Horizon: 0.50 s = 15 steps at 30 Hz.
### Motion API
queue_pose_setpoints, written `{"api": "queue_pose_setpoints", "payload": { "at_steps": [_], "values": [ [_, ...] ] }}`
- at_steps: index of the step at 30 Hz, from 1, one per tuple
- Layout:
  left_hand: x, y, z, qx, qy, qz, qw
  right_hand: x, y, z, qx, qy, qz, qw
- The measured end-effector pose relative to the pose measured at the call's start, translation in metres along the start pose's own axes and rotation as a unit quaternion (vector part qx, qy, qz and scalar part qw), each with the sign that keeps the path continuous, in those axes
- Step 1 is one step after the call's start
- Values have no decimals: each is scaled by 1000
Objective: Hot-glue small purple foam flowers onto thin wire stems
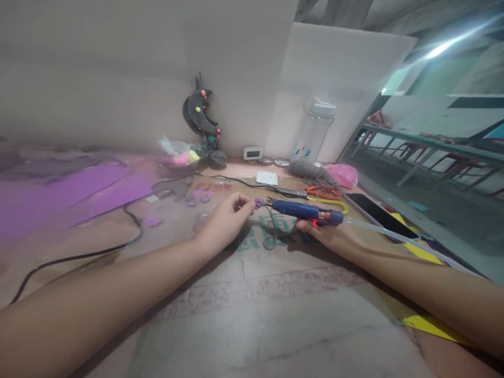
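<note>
My left hand [232, 212] pinches a small purple flower [259, 203] at its fingertips. A blue glue gun [301, 211] lies across the fingers of my right hand [318, 231], its nozzle pointing left and close to the flower; whether they touch I cannot tell. A clear glue stick [394, 234] runs out of the gun's back end over my right forearm, and a red light glows on its underside. Below the nozzle a thin grey cord [271, 242] curls on the printed cardboard. More purple flower pieces [202, 197] lie beyond my left hand.
Purple sheets [98, 186] and a black cable [74, 257] spread on the left. Behind my hands are orange-handled scissors [323, 192], grey yarn [311, 172], a clear bottle [313, 134] and a dark crescent ornament [199, 113]. A phone [380, 215] lies on the right.
</note>
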State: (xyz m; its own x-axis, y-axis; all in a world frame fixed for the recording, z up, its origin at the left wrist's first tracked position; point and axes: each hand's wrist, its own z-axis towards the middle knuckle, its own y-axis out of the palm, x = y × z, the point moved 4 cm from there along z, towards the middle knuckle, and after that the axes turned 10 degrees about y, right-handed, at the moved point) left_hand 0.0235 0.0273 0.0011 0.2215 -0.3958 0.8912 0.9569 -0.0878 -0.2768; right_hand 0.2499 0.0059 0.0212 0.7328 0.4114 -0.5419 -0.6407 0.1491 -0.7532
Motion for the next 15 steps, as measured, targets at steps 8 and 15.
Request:
{"api": "queue_pose_setpoints", "payload": {
  "at_steps": [8, 15],
  "values": [
    [3, 1, 0, -4, 2, -11, 1000, 6, 2, 1, 11, 9, -1, 1000],
    [3, 1, 0, -4, -6, -9, 1000, 12, 4, 1, -14, 54, 26, 998]
  ]
}}
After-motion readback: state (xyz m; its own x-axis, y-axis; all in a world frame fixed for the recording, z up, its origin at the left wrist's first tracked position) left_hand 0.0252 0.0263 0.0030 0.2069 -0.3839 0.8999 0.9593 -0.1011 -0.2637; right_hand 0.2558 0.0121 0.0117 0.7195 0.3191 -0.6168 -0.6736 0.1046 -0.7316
